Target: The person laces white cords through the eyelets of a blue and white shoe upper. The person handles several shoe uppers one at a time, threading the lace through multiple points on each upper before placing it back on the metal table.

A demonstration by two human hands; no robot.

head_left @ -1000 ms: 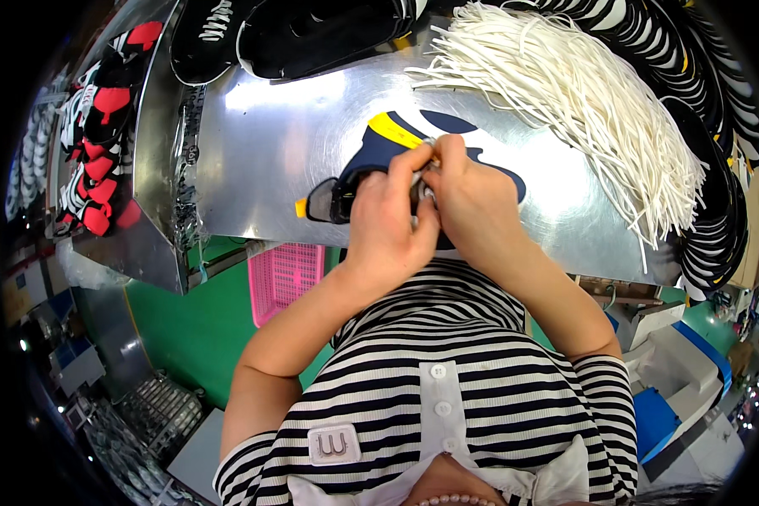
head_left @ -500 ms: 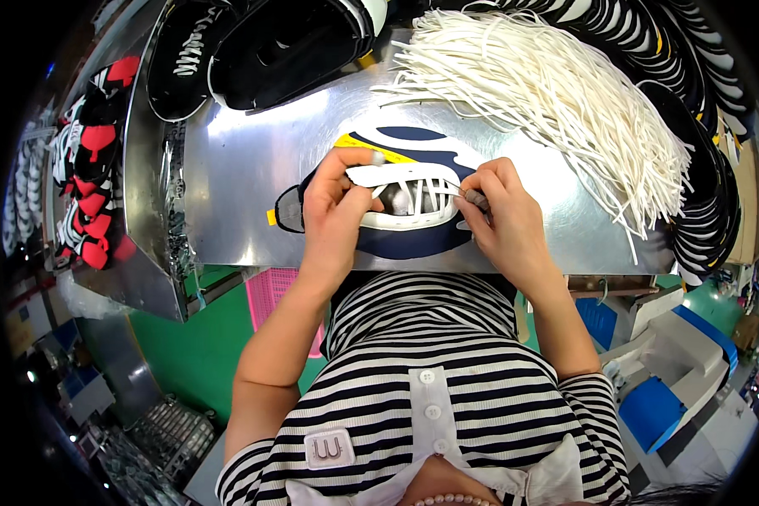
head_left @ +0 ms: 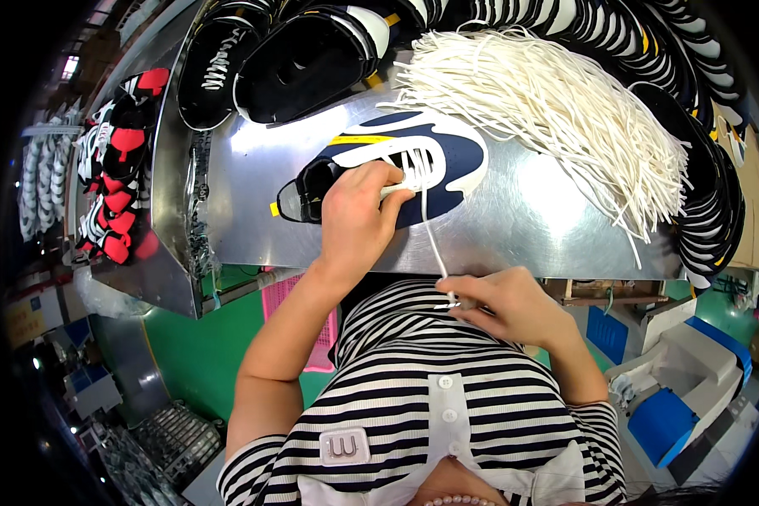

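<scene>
A navy, white and yellow shoe upper lies on the metal table, its toe to the right and its grey heel with a yellow tab to the left. My left hand is closed on the near edge of its lacing opening, the fingertips partly tucked in and hidden. White lace crosses the opening in several rows. From there a shoelace runs taut over the near side of the upper. Its lower end is pinched by my right hand, held in front of my body beyond the table edge. Something small and grey shows at those fingers, too unclear to name.
A large heap of white shoelaces covers the table's right. Black shoe uppers stand at the back left, and a stacked row of uppers curves along the right. Red, black and white pieces sit beyond the left metal edge.
My right hand has moved from the lacing opening down toward my body, drawing the lace out. My left hand has slid right along the opening, and the lace rows look tighter.
</scene>
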